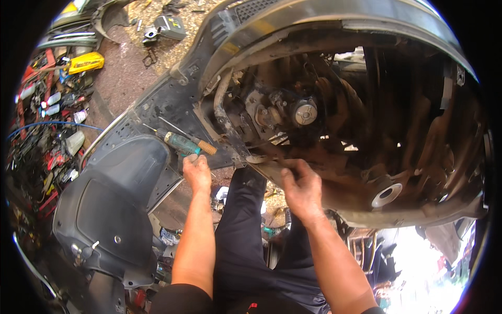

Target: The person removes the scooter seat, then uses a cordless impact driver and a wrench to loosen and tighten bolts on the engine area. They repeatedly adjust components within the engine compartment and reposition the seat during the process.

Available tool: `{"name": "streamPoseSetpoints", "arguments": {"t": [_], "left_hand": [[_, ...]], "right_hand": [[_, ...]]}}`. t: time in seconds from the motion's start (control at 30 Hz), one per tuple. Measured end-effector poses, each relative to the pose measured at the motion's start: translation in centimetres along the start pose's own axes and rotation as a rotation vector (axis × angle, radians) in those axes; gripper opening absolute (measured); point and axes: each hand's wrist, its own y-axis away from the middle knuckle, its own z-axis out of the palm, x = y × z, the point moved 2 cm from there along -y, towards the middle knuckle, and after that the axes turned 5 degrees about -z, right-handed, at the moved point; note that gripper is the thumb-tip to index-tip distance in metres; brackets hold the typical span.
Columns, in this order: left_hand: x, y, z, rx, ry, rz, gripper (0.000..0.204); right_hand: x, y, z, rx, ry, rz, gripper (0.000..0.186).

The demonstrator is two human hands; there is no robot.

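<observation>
Left hand curls at green tool — right hand bent at body shell — can't tell either grip.

Single view: head-worn, left lens of a side-by-side fisheye pair. Faces down and ahead over the lap; forearms enter from lower edge. Left hand and right hand mid-frame, close. Shell near, filling upper right. Floor farther off, upper left. Straight edges bow toward dark round rim.
</observation>
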Motion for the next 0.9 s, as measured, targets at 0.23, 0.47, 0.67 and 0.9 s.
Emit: {"name": "streamPoseSetpoints", "arguments": {"t": [0.23,0.47,0.67,0.9], "left_hand": [[3.0,0.8,-0.4,-0.196,0.213,0.342,0.025],[15.6,6.2,3.8,-0.5,0.237,0.689,0.033],[22.2,8.3,7.7,-0.405,-0.196,1.043,0.067],[25.0,10.9,11.9,-0.492,-0.745,1.007,0.095]], "right_hand": [[-0.5,0.8,4.1,-0.091,0.136,0.108,0.022],[-0.4,-0.3,3.9,0.04,0.12,0.124,0.022],[0.5,-1.6,2.1,0.215,0.092,0.068,0.025],[1.8,-6.6,-0.1,0.485,-0.001,0.009,0.038]]}}
